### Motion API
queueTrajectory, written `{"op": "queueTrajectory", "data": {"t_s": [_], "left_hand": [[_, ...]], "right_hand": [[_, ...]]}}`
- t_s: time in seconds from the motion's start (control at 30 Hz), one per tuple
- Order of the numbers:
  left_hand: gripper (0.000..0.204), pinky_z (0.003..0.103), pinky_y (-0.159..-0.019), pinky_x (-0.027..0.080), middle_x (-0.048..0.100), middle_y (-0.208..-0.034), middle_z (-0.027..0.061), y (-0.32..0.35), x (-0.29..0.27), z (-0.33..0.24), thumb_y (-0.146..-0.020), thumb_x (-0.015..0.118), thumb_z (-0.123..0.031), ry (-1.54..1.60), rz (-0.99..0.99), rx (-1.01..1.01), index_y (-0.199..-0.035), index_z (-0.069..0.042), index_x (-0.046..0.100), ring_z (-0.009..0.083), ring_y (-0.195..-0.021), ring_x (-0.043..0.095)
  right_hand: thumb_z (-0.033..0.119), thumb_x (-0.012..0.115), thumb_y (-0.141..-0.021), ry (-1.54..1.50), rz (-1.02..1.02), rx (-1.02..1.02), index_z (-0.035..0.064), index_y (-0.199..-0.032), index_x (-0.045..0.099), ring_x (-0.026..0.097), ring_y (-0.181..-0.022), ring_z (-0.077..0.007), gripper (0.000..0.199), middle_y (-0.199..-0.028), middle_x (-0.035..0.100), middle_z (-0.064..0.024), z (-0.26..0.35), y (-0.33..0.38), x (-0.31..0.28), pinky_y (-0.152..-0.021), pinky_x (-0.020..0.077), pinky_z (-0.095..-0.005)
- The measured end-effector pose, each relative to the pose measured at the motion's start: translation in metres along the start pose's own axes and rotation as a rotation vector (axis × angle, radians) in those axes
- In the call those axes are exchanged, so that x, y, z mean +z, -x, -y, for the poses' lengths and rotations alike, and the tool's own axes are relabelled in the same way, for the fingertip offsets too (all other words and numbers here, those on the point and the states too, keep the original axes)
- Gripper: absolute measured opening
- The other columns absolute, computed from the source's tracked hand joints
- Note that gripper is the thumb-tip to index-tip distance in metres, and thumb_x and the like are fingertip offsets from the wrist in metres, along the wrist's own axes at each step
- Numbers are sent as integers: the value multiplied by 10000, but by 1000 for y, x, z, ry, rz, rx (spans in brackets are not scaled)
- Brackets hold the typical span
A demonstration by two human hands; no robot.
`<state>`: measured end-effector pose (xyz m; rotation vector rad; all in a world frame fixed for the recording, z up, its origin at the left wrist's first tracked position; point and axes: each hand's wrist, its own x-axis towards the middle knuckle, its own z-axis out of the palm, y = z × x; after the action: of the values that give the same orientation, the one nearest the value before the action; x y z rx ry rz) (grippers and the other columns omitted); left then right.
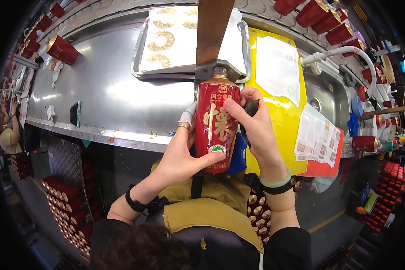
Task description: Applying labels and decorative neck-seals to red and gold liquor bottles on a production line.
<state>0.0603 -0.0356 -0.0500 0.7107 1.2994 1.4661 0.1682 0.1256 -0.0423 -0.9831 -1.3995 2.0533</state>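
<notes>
So we've got a red bottle [216, 128] right in front of us, neck pointing away, at the edge of the steel worktable [108, 94]. Our left hand [181, 150] is clamped on its lower left side, thumb across the front; our right hand [256, 119] grips the upper right. Yellow sheet [274, 130] lies off to the right.
</notes>
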Motion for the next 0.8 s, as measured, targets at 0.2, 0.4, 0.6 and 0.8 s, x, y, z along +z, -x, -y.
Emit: {"op": "queueTrajectory", "data": {"t_s": [0.2,0.4,0.6,0.8], "left_hand": [[1149,433,-1221,343,323,-1568,201,0,0,-1,-813,870,-115,-20,-2,-1,-1603,32,48,270,-1459,390],[1155,430,-1217,345,324,-1572,194,3,0,-2,-810,867,-97,-33,-2,-14,-1608,25,41,261,-1459,387],[1127,421,-1226,320,310,-1592,195,1,-1,-1,-827,848,-90,44,-20,-15,-1614,20,48,257,-1468,372],[1107,422,-1236,298,303,-1601,202,2,-1,-3,-834,838,-89,-14,-18,-13,-1619,12,63,262,-1481,358]], "right_hand": [[102,818,-889,37,17,-11,98,-1141,537,507,-886,-45,378,-971,492,39,-3,-1,-2,-810,431,-198],[101,814,-889,12,21,-11,91,-1153,535,506,-903,-51,385,-990,487,32,-1,2,0,-809,433,-203],[152,856,-861,18,-3,-26,71,-1133,519,453,-834,-38,440,-966,459,30,-2,4,1,-723,425,-180],[130,849,-867,5,2,-31,77,-1134,508,445,-834,-36,436,-965,452,32,-2,5,1,-722,419,-179]]}}
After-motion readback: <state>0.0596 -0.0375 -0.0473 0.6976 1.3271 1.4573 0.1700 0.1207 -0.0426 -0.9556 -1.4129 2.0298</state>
